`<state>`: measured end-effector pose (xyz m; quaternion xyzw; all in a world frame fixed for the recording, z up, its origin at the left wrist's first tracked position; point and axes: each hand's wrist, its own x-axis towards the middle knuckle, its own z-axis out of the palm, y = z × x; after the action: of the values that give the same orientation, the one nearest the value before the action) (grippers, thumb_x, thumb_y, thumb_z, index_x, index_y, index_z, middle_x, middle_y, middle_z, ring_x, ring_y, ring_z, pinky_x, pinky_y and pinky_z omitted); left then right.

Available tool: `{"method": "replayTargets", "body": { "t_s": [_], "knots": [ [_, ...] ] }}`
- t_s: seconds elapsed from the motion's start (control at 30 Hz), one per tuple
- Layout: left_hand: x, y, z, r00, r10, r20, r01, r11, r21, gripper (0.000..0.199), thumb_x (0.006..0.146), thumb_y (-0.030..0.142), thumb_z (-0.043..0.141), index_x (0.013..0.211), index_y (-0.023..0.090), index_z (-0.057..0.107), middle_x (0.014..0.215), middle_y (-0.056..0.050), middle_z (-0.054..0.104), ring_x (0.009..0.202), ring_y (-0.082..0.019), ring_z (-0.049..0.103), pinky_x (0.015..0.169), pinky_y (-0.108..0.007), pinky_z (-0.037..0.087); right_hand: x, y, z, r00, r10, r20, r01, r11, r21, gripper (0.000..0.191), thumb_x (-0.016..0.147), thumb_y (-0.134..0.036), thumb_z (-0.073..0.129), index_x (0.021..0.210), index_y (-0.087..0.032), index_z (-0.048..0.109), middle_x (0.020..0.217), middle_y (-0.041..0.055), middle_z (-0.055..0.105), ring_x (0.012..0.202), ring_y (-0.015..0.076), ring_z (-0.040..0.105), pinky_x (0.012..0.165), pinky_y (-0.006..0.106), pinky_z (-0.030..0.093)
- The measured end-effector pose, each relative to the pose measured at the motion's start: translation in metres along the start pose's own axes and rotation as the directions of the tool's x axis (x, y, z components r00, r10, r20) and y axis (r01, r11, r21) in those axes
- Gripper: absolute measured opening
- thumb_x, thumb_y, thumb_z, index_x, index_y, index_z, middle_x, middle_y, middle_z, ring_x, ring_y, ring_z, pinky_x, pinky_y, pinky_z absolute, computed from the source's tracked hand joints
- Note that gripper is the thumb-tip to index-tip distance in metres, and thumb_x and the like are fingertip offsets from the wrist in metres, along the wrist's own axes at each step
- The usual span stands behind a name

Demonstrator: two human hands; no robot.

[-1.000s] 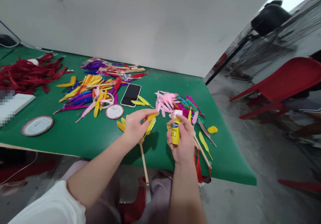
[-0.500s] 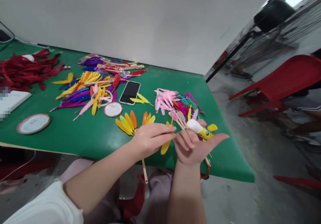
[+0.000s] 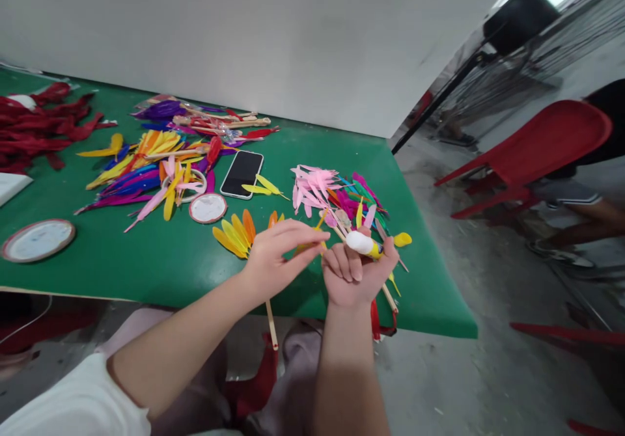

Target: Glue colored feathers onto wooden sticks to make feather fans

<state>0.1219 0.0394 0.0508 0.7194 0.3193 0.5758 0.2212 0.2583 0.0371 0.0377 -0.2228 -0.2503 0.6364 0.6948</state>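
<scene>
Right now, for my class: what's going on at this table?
The person's left hand pinches a yellow feather, close to the right hand, which holds a yellow-and-white tube. Partly hidden by the left hand, a wooden stick with fanned yellow and orange feathers juts over the near edge of the green table. Pink feathers lie piled beyond the hands.

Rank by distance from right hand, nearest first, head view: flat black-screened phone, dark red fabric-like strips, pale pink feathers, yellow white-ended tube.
1. Yellow white-ended tube: in the right hand.
2. Pale pink feathers: just beyond, slightly left.
3. Flat black-screened phone: farther left.
4. Dark red fabric-like strips: far left.
</scene>
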Motion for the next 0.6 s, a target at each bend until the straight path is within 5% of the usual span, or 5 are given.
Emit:
{"method": "replayTargets", "body": {
  "t_s": [0.23, 0.33, 0.43, 0.53, 0.6],
  "knots": [
    [-0.010, -0.009, 0.019, 1.000, -0.010, 0.021, 0.009, 0.999, 0.052, 0.012, 0.078, 0.009, 0.050, 0.076, 0.018, 0.059, 0.077, -0.003, 0.059, 0.075, -0.011, 0.057, 0.067, -0.022, 0.048, 0.002, -0.003, -0.001, 0.997, -0.056, -0.055, 0.057, 0.998, 0.021, 0.039, 0.079, -0.052, 0.037, 0.068, -0.023, 0.061, 0.027, -0.0101, 0.019, 0.027, 0.0069, 0.007, 0.027, 0.016, 0.014],
    [-0.017, -0.010, 0.031, 0.983, -0.169, 0.068, 0.173, 0.983, -0.058, 0.014, 0.074, 0.012, 0.055, 0.085, 0.019, 0.058, 0.089, -0.005, 0.059, 0.078, -0.012, 0.057, 0.064, -0.022, 0.050, 0.002, -0.008, -0.003, 0.992, -0.112, -0.059, 0.114, 0.993, 0.024, 0.036, 0.079, -0.050, 0.039, 0.066, -0.024, 0.061, 0.027, -0.0104, 0.020, 0.027, 0.0061, 0.006, 0.027, 0.014, 0.016],
    [-0.021, -0.012, 0.039, 0.898, -0.422, 0.127, 0.440, 0.876, -0.200, 0.035, 0.071, 0.012, 0.059, 0.105, 0.022, 0.056, 0.091, -0.004, 0.063, 0.076, -0.012, 0.061, 0.065, -0.024, 0.053, 0.001, -0.012, -0.005, 0.987, -0.124, -0.099, 0.130, 0.990, 0.058, 0.036, 0.079, -0.048, 0.039, 0.063, -0.024, 0.060, 0.027, -0.0106, 0.021, 0.028, 0.0059, 0.004, 0.029, 0.013, 0.020],
    [-0.023, -0.014, 0.044, 0.811, -0.557, 0.178, 0.585, 0.773, -0.246, 0.023, 0.071, 0.015, 0.060, 0.093, 0.020, 0.064, 0.082, -0.003, 0.068, 0.073, -0.015, 0.063, 0.070, -0.029, 0.053, 0.000, -0.013, -0.005, 0.988, -0.104, -0.113, 0.114, 0.990, 0.080, 0.034, 0.078, -0.046, 0.040, 0.062, -0.023, 0.060, 0.027, -0.0105, 0.022, 0.028, 0.0059, 0.005, 0.030, 0.014, 0.020],
    [-0.024, -0.015, 0.045, 0.798, -0.573, 0.183, 0.602, 0.759, -0.249, 0.014, 0.072, 0.017, 0.059, 0.083, 0.020, 0.067, 0.084, -0.002, 0.069, 0.076, -0.016, 0.064, 0.073, -0.030, 0.053, -0.001, -0.014, -0.005, 0.990, -0.092, -0.108, 0.102, 0.990, 0.094, 0.033, 0.077, -0.045, 0.041, 0.063, -0.022, 0.060, 0.026, -0.0103, 0.022, 0.028, 0.0056, 0.007, 0.030, 0.014, 0.020]
  ]
}}
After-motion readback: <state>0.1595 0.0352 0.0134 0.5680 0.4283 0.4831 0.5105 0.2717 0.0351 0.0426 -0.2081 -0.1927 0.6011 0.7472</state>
